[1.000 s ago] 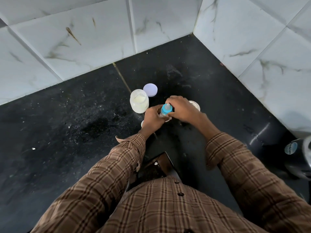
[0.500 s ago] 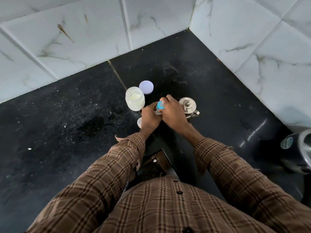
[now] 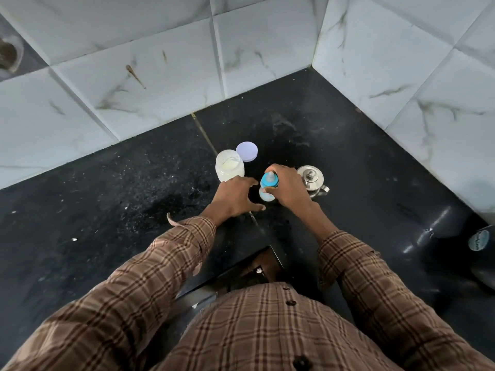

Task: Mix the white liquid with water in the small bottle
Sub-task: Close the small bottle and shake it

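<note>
The small bottle [image 3: 268,186] has a blue teat cap and pale liquid inside. My right hand [image 3: 288,186] grips it from the right, just above the black counter [image 3: 107,210]. My left hand [image 3: 235,196] hovers beside it with fingers spread, holding nothing. An open glass jar [image 3: 229,169] with white liquid stands just beyond my left hand. Its lavender lid [image 3: 246,151] lies flat behind it. A small steel pot with a lid [image 3: 312,179] sits right of my right hand.
Marble-tiled walls [image 3: 401,62] meet in a corner behind the counter. A dark rounded appliance with a blue label [image 3: 479,253] stands at the right edge. The counter's front edge [image 3: 227,271] runs just before my body.
My left hand has let go of the small bottle and opened beside it. My right hand now holds the bottle alone. The steel pot has come into view.
</note>
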